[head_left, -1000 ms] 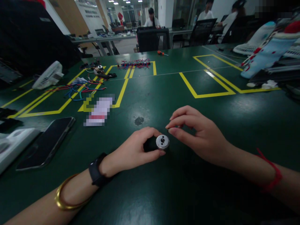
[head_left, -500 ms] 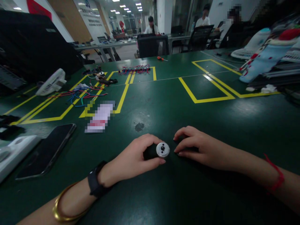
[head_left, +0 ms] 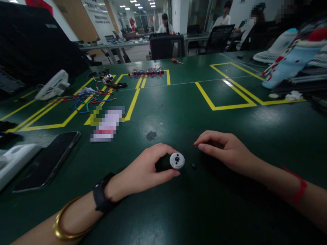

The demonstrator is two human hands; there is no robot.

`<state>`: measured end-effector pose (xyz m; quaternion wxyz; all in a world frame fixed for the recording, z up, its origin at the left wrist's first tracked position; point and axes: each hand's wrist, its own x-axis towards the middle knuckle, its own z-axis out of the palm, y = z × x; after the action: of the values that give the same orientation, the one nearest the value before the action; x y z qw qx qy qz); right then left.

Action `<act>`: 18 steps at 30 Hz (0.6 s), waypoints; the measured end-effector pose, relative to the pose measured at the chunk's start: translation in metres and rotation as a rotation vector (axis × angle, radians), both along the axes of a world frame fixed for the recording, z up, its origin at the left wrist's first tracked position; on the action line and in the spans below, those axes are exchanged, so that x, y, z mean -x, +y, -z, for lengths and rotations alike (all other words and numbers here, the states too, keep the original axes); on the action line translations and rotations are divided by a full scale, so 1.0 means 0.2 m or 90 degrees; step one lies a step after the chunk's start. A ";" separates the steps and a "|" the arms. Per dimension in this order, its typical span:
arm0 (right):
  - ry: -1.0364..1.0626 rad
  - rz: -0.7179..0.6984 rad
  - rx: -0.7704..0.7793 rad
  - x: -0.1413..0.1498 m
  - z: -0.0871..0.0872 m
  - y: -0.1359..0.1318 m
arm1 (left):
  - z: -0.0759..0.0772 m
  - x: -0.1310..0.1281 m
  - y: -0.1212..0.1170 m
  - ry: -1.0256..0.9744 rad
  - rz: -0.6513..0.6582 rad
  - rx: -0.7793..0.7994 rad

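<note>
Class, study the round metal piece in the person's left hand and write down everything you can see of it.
The round metal piece is short and silvery, with a shiny rim that looks like metal. Its pale, flat end faces up towards the camera and bears a dark centre with a smaller dark hole on either side. It stands upright at the green table, gripped between the thumb and fingers of the left hand. Its underside is hidden.

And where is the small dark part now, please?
In the head view, the small dark part lies on the table, right of the silver cylinder, near the right hand.
</note>
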<state>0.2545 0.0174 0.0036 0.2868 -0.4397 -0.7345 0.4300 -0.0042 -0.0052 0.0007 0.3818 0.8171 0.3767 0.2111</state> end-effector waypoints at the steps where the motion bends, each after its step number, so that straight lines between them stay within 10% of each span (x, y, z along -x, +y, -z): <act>1: 0.035 0.037 0.018 0.00 0.01 0.00 | 0.00 0.00 0.00 -0.001 0.001 0.001; 10: 0.180 0.187 0.088 0.00 0.06 0.02 | 0.00 0.00 0.00 0.001 -0.004 -0.002; 18: -0.160 -0.160 -0.129 0.00 -0.04 -0.02 | 0.00 0.00 0.00 0.002 -0.003 -0.010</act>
<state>0.2554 0.0135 0.0109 0.1799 -0.3637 -0.8531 0.3281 -0.0034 -0.0052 0.0000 0.3747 0.8194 0.3775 0.2137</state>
